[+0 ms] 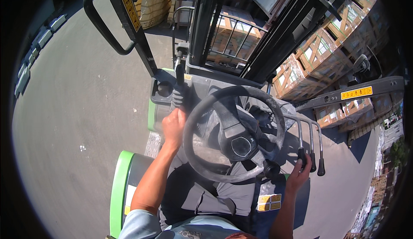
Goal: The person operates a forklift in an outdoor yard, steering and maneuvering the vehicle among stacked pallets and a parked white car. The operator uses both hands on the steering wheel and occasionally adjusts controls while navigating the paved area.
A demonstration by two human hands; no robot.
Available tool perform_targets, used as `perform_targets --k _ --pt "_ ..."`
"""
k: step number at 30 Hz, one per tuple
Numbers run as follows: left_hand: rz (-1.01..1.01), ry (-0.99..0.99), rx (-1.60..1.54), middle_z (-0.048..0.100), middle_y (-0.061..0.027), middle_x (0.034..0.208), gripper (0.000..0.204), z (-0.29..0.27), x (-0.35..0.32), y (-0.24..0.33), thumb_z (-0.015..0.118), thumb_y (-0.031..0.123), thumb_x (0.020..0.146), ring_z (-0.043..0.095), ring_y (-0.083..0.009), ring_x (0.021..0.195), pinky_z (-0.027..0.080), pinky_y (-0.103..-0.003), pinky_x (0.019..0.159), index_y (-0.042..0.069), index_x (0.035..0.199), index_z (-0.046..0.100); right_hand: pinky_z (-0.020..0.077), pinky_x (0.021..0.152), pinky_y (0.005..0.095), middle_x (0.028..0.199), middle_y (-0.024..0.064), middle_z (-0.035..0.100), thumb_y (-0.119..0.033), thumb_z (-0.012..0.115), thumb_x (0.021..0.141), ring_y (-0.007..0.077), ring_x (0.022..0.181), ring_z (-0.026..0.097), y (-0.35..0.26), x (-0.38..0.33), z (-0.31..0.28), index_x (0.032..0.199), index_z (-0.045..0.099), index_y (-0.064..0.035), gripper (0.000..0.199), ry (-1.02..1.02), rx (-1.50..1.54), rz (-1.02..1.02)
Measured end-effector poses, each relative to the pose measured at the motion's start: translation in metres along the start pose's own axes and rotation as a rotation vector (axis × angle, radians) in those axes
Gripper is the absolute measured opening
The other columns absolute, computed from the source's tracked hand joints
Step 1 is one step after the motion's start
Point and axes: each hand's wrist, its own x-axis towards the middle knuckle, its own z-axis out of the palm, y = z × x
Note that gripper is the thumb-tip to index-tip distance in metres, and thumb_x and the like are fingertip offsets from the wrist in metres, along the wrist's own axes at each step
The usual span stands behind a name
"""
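Observation:
I sit at the controls of a forklift. My left hand is closed at the lower end of a ribbed grey lever, left of the steering wheel; its fingers are partly hidden. On the right, the fingers of my right hand curl round the black knob of a control lever, the leftmost of three. The other two levers stand just beside it, untouched. Between my hands is the black steering wheel with a spinner knob on its near right rim; neither hand is on it.
Ahead rises the dark mast, with a wood-framed crate behind its bars. Wrapped wooden crates stand stacked at the front right. A black grab handle and post are at the left. Grey pavement stretches out on the left.

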Motion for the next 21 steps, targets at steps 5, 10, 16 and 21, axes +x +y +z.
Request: perform_targets --k 5,10,16,21 --pt "0.038 0.016 0.017 0.063 -0.0213 0.067 0.029 -0.003 0.0 0.005 0.058 0.018 0.104 0.063 -0.0402 0.059 0.046 -0.047 0.055 0.001 0.081 0.063 0.0557 0.077 0.0329 0.103 0.0133 0.071 -0.021 0.059 0.108 0.0181 0.083 0.071 0.009 0.034 0.019 0.134 0.055 0.0015 0.034 0.01 0.135 0.062" --pt "0.011 -0.004 -0.009 0.063 -0.0218 0.067 0.028 -0.006 0.0 0.012 0.057 0.017 0.104 0.063 -0.0395 0.059 0.047 -0.047 0.056 0.0 0.083 0.064 0.0513 0.071 0.0278 0.097 0.0098 0.067 -0.025 0.055 0.109 0.0134 0.076 0.067 0.006 0.068 0.028 0.124 0.059 -0.0002 0.029 0.039 0.088 0.027" --pt "-0.03 -0.025 -0.045 0.063 -0.0229 0.07 0.027 -0.005 0.0 0.01 0.057 0.018 0.104 0.063 -0.0391 0.06 0.047 -0.046 0.057 -0.002 0.087 0.065 0.0515 0.073 0.0276 0.095 0.0092 0.067 -0.023 0.056 0.107 0.0128 0.078 0.067 0.003 0.075 0.029 0.125 0.059 -0.0002 0.029 0.036 0.078 0.02" --pt "-0.034 -0.032 -0.066 0.064 -0.0231 0.072 0.028 -0.004 0.0 0.003 0.055 0.018 0.105 0.062 -0.0391 0.061 0.048 -0.045 0.06 -0.002 0.089 0.067 0.052 0.074 0.0286 0.089 0.0079 0.068 -0.022 0.057 0.107 0.0131 0.077 0.067 0.005 0.078 0.028 0.125 0.059 -0.0004 0.028 0.027 0.077 0.018"
